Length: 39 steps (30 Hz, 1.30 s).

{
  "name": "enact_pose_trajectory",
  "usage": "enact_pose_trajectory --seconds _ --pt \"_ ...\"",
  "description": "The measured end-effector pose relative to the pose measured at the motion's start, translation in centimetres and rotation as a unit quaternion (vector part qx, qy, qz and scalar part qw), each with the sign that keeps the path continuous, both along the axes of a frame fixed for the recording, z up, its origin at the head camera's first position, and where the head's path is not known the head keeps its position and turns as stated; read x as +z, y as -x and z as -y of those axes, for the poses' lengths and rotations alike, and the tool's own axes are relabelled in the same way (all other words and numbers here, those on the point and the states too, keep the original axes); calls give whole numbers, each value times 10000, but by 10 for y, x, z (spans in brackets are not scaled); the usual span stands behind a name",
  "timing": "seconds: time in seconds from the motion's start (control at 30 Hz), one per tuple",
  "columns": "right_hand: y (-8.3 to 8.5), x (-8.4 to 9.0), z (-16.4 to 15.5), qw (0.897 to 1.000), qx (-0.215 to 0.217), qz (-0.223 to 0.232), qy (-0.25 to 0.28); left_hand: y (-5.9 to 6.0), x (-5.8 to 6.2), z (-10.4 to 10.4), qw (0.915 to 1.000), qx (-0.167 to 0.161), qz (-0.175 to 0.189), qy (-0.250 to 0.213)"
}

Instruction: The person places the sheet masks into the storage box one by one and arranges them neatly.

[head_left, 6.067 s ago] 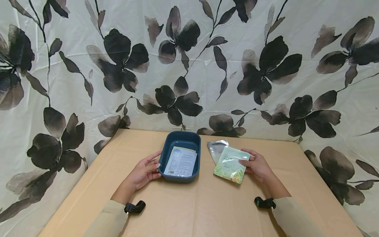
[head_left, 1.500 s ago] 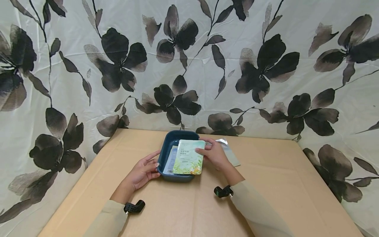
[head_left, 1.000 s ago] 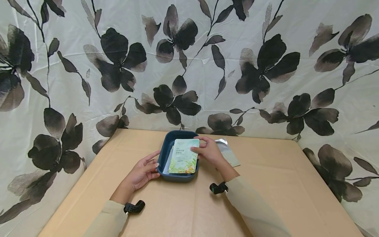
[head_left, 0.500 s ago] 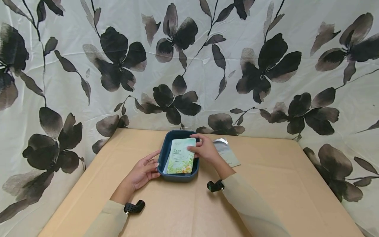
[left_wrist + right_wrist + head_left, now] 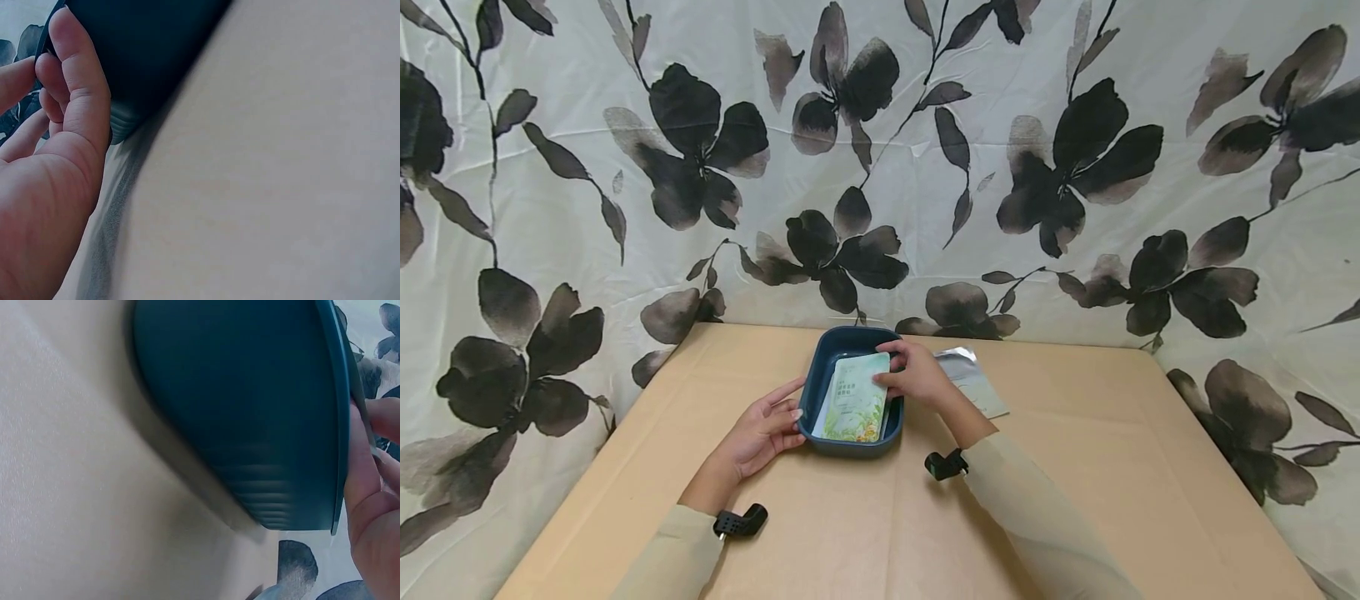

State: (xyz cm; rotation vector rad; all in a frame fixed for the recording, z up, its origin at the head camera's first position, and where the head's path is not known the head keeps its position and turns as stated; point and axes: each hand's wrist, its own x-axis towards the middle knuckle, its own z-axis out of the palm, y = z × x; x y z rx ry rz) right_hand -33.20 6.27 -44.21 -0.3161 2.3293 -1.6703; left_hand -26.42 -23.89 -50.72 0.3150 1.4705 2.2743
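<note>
A dark blue plastic tub (image 5: 850, 451) stands near the far side of the table. My left hand (image 5: 766, 429) holds its left side, the thumb at the rim; in the left wrist view that thumb (image 5: 78, 75) lies along the tub wall. Inside the tub, a flat green sachet (image 5: 853, 400) with a leaf and flower print lies tilted over a pale sachet (image 5: 822, 421), of which only the left edge shows. My right hand (image 5: 917, 379) pinches the green sachet's right edge, reaching over the tub's right rim. In the right wrist view the tub's outer wall (image 5: 250, 394) hides most of the sachet.
To the right of the tub, partly behind my right hand, a silver sachet (image 5: 981, 390) lies on the tan table (image 5: 1075, 433). A white cloth with dark flowers (image 5: 940, 183) hangs behind the table's far edge. Each wrist wears a black camera.
My right hand has brought the green sachet left from the table, over the rim, and lower into the tub on top of the pale sachet. My left hand stays on the tub.
</note>
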Motion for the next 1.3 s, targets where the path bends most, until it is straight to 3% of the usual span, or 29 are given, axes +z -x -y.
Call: enact_pose_trajectory --seconds 0.7,1.3 --pt "-3 -2 -2 9971 -509 -321 -460 -1 0 0 10000 2 40 43" --pt "-15 8 -6 9945 -568 -482 -742 0 0 1 10000 7 23 85"
